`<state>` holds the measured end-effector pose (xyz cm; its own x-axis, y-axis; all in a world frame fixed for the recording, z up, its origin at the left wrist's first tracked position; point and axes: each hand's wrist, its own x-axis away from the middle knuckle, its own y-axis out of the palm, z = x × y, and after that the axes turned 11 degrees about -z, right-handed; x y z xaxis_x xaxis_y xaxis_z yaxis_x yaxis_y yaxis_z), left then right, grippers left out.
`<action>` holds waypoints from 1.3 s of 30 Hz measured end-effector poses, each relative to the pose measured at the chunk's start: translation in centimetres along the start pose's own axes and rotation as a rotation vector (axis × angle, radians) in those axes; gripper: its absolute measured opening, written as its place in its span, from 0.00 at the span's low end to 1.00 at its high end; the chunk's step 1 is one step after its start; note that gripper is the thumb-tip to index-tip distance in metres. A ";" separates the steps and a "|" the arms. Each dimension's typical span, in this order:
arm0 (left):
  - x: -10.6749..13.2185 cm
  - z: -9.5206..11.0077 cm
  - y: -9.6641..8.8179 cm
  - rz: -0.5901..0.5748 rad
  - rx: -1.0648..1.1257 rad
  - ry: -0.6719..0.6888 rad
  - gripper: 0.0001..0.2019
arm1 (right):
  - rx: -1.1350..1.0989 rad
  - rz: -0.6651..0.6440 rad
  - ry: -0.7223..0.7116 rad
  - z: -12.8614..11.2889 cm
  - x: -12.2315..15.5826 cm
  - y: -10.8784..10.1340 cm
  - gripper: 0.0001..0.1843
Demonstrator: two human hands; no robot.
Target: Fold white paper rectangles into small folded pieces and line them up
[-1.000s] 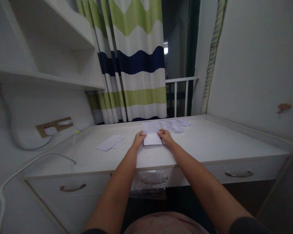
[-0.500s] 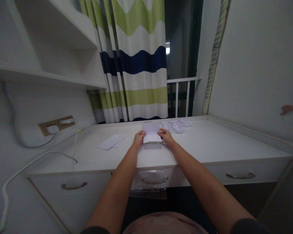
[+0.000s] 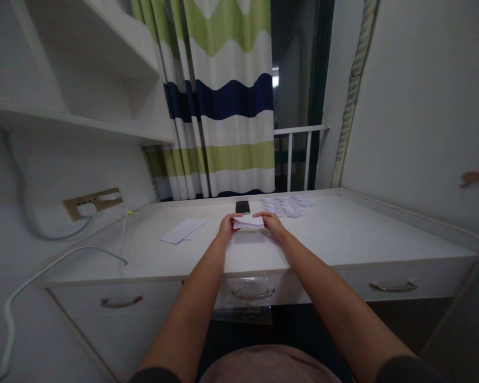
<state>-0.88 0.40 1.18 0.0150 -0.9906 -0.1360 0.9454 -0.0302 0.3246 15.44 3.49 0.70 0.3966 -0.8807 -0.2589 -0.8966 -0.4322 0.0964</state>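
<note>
Both hands hold one folded sheet of paper just above the white surface, near its middle. The left hand pinches the left edge, the right hand the right edge. A phone lies just behind it, folded slips to the left, small paper pieces behind right.

Dark phone beside small paper pile — loose sheets leftward, striped curtain behind
</note>
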 end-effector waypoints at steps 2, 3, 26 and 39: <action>0.1 0.0 0.0 -0.013 0.008 -0.003 0.11 | -0.002 -0.004 0.025 -0.1 0.1 0.0 0.11; 0.2 0.0 0.0 -0.023 -0.003 0.002 0.11 | -0.004 -0.008 0.031 -0.1 0.1 0.0 0.11; 0.3 -0.7 0.4 -0.083 -0.116 0.067 0.15 | -0.026 -0.151 0.057 0.4 0.3 0.1 0.13; 0.1 -1.1 0.2 -0.119 -0.252 0.072 0.12 | -0.052 -0.053 0.012 0.5 -0.1 -0.2 0.11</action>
<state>-0.34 0.41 0.15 -0.0860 -0.9697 -0.2285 0.9929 -0.1024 0.0611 15.45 3.75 0.24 0.4462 -0.8582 -0.2538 -0.8628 -0.4879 0.1325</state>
